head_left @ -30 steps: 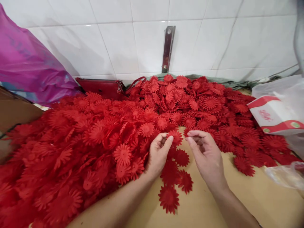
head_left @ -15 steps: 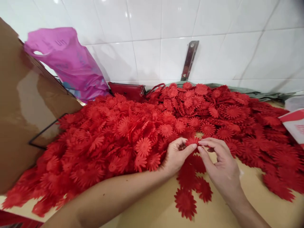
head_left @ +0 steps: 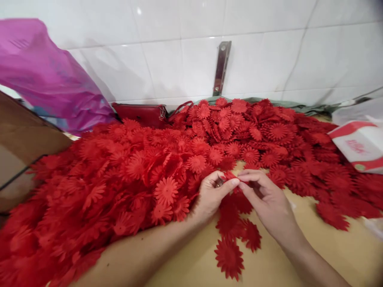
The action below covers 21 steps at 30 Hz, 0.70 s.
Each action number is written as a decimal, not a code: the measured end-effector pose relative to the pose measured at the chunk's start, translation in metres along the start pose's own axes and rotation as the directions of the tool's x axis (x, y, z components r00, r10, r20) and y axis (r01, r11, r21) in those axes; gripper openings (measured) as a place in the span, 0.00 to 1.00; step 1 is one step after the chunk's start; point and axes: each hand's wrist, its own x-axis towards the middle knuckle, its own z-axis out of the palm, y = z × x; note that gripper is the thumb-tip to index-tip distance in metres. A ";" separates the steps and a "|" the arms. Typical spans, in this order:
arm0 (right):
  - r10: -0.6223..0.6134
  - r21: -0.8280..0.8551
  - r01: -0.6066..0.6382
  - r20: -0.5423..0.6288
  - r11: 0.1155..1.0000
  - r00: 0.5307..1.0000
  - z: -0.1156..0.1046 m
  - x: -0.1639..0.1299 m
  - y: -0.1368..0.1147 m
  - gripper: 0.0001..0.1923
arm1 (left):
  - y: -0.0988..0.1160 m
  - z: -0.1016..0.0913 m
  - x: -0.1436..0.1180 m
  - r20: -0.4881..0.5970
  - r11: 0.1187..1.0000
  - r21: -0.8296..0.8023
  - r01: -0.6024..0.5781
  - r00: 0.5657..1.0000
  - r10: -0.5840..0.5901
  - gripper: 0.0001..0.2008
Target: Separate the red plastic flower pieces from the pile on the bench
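Currently left hand [head_left: 211, 195] and right hand [head_left: 266, 199] pinch one red flower cutout [head_left: 229, 176] between fingertips; best peeled slowly, gripping at the petals' edge.

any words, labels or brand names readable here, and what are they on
None can be read.
White and red box: red script on its face, too blurred to read.
Same box: a small green round mark near its lower edge, too small to read.
Pink bag: faint dark marks near its top, not legible.
Red flowers, purse, wall bracket: no text visible.
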 end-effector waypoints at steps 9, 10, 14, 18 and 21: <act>0.202 0.417 -0.214 0.073 0.883 0.977 0.003 -0.002 0.000 0.05 | 0.002 0.002 0.002 0.035 1.000 0.021 -0.012 0.999 0.011 0.18; 0.204 0.425 -0.217 0.075 0.879 0.976 0.003 -0.002 0.000 0.05 | 0.002 0.003 0.002 0.037 1.000 0.020 -0.016 0.999 0.015 0.19; 0.222 0.439 -0.236 0.084 0.867 0.971 0.006 -0.003 -0.001 0.07 | 0.002 0.003 0.001 0.035 0.998 0.050 -0.031 0.999 0.029 0.19; 0.251 0.435 -0.249 0.054 0.865 0.966 0.004 -0.001 -0.001 0.09 | 0.001 0.003 0.002 0.042 0.999 0.041 -0.021 0.999 0.019 0.18; 0.280 0.468 -0.258 0.024 0.845 0.960 0.003 0.001 -0.003 0.09 | 0.000 0.002 0.002 0.053 0.999 0.037 -0.027 0.998 0.025 0.16</act>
